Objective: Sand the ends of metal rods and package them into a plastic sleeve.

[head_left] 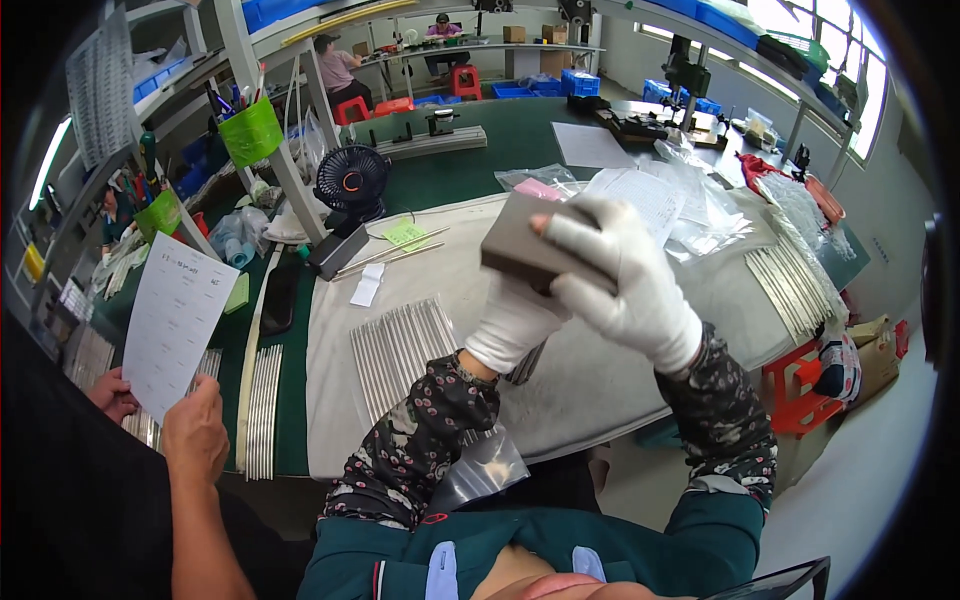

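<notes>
Both my hands wear white gloves and are raised above the table. My right hand (625,280) grips a flat grey rectangular block (520,245) from the right side, fingers wrapped over its top. My left hand (515,320) is under the block, closed against its lower edge. Below my hands, a row of thin silver metal rods (400,345) lies side by side on a white cloth (470,270) covering the table. A clear plastic bag (485,465) hangs over the table's near edge by my left sleeve.
To my left another person's hands (190,430) hold a white paper sheet (172,320) over more metal rods (262,410). A small black fan (350,185), green bins (250,130), clear bags and papers (640,195), and rods at the right (790,285) surround the cloth. A red stool (800,385) stands right.
</notes>
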Tool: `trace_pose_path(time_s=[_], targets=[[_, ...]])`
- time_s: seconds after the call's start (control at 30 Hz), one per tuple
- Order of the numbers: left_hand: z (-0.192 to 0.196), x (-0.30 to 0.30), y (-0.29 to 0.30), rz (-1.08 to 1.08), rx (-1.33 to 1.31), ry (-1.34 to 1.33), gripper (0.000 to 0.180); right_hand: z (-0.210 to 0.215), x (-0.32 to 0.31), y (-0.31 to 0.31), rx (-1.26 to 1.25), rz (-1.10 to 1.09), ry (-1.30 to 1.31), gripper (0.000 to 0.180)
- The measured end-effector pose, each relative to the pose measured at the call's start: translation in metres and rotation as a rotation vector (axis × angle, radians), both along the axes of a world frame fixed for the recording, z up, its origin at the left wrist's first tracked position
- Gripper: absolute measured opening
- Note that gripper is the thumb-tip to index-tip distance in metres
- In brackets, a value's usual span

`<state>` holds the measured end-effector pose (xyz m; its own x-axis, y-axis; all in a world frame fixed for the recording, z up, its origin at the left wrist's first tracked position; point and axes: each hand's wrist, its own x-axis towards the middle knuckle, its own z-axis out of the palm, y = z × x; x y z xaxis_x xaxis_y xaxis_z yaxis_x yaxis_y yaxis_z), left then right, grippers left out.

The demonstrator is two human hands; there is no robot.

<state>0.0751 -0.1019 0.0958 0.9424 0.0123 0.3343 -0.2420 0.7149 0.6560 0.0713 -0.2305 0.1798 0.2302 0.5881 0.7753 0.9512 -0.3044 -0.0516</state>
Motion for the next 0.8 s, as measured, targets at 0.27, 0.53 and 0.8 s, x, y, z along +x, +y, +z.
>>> trace_pose_path(time_s=[0.27,0.53,0.8], targets=[[-0.019,0.016,0.004,0.9,0.89,-0.669,0.037,0.0,0.007,0.009,0.041,-0.044,-0.118,0.023],[-0.009,0.015,0.007,1.004,0.945,-0.76,0.023,0.004,0.007,0.008,-0.046,-0.047,-0.027,0.032],[0.001,0.007,0.012,0.378,0.767,-0.22,0.035,-0.011,0.02,0.008,0.045,-0.069,-0.004,0.035]])
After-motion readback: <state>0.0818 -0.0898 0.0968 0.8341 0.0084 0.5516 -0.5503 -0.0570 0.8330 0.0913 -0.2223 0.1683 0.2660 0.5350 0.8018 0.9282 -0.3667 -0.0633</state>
